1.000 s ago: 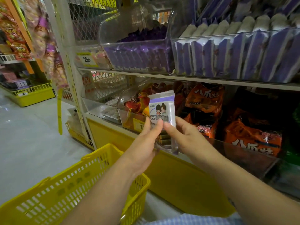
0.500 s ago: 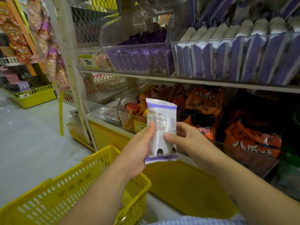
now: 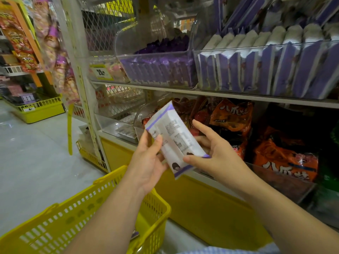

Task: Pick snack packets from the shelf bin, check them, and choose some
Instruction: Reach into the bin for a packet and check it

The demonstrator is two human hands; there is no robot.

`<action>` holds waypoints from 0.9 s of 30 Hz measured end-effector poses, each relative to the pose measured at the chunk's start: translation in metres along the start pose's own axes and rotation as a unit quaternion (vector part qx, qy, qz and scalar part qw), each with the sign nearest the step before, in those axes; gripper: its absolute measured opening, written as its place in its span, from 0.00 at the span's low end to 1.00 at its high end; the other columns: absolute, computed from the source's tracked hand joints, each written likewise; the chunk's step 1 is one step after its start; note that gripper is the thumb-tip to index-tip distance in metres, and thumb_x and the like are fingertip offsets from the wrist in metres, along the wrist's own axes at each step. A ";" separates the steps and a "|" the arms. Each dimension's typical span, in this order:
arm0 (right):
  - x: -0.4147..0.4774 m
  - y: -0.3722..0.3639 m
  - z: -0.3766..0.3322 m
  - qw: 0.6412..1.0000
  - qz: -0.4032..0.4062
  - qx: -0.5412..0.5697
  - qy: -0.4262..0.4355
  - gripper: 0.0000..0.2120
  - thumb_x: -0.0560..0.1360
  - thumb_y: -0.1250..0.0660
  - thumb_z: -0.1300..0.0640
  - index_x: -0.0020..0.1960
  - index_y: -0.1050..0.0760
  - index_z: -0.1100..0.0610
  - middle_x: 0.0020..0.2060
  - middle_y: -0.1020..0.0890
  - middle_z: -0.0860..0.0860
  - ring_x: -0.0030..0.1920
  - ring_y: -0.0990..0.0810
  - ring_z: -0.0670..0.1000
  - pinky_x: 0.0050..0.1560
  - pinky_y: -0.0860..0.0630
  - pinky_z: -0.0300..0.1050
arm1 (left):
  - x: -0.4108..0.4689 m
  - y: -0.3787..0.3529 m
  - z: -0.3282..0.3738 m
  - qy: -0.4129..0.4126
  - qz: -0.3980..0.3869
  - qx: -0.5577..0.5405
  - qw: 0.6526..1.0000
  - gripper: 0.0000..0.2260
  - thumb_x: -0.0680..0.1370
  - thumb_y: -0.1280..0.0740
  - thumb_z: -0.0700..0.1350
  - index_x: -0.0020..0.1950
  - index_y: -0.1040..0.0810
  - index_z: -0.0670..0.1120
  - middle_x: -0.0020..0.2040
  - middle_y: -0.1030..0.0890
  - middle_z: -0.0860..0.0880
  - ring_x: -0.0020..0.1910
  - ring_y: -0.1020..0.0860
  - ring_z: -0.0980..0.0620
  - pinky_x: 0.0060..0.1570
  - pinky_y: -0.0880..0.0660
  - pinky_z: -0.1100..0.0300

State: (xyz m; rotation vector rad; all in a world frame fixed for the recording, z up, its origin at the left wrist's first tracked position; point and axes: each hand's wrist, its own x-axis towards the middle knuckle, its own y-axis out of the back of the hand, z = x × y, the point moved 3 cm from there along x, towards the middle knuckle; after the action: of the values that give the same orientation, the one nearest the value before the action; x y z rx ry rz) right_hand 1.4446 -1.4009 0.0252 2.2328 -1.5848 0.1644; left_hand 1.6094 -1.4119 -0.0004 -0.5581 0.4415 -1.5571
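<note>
Both hands hold the packet [image 3: 174, 136] tilted, its top corner leaning up and left, printed back toward the camera. The left hand [image 3: 148, 162] pinches its left edge, thumb on the face and fingers behind. The right hand [image 3: 214, 153] pinches the lower right corner under the thumb, with the forefinger standing free and straight beside the packet and the other fingers behind it.

Below the packet and to its left sits a yellow basket [image 3: 77, 217]; the left forearm crosses over its rim and hides part of it. Behind the packet a low clear bin [image 3: 117, 129] and dark red wrappers are partly covered by it. Right of the packet lie orange bags [image 3: 233, 116], the lower ones behind a clear front panel. Above the packet runs a shelf board [image 3: 220, 94] carrying a bin of purple packs [image 3: 157, 70] and, further right, a bin of white-and-purple packs [image 3: 266, 70] standing on edge. Up and left of the packet are a yellow price tag [image 3: 100, 71] and hanging snack strips [image 3: 58, 52]. Far left of the packet, on the pale floor [image 3: 36, 162], stands a yellow crate [image 3: 40, 109]. Under the packet is the shelf's yellow base [image 3: 201, 208].
</note>
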 end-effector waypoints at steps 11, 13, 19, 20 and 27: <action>0.004 0.003 0.007 0.984 0.057 0.148 -0.076 0.06 0.76 0.33 0.62 0.42 0.22 0.63 0.38 0.14 0.57 0.40 0.14 0.51 0.40 0.18 0.39 | 0.002 0.009 0.009 -0.017 0.061 -0.069 0.996 0.16 0.79 0.36 0.42 0.66 0.27 0.52 0.62 0.19 0.43 0.48 0.16 0.48 0.38 0.19 0.48; 0.004 0.001 0.006 0.979 0.045 0.175 -0.089 0.06 0.78 0.36 0.61 0.43 0.24 0.62 0.39 0.14 0.56 0.40 0.15 0.50 0.40 0.19 0.38 | 0.003 0.009 0.010 -0.028 0.068 -0.057 0.996 0.17 0.75 0.33 0.45 0.63 0.26 0.51 0.62 0.20 0.44 0.49 0.16 0.49 0.40 0.18 0.48; 0.005 0.003 0.013 0.958 0.059 0.225 -0.169 0.10 0.82 0.43 0.58 0.46 0.27 0.60 0.37 0.14 0.55 0.36 0.15 0.47 0.38 0.19 0.37 | -0.002 0.002 0.014 -0.092 0.022 0.082 0.992 0.22 0.70 0.29 0.48 0.62 0.28 0.50 0.59 0.18 0.49 0.56 0.18 0.47 0.43 0.19 0.52; 0.004 0.004 0.014 0.954 0.064 0.229 -0.182 0.10 0.83 0.44 0.58 0.46 0.28 0.60 0.34 0.15 0.54 0.35 0.16 0.46 0.38 0.19 0.37 | -0.003 0.000 0.014 -0.103 0.012 0.104 0.989 0.22 0.69 0.28 0.47 0.62 0.28 0.50 0.57 0.17 0.50 0.56 0.18 0.48 0.43 0.19 0.53; 0.003 -0.003 0.022 0.939 0.053 0.231 -0.249 0.14 0.83 0.46 0.59 0.42 0.29 0.63 0.35 0.19 0.59 0.36 0.18 0.54 0.40 0.19 0.42 | -0.014 -0.015 0.016 -0.212 0.007 0.247 0.946 0.23 0.72 0.27 0.44 0.62 0.31 0.60 0.52 0.20 0.55 0.51 0.17 0.56 0.46 0.18 0.54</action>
State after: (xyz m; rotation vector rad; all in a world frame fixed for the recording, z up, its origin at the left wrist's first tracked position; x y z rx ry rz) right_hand 1.4457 -1.4111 0.0052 2.7008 -2.1112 -0.0082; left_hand 1.6066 -1.3965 0.0201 -0.4748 -0.2700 -1.4119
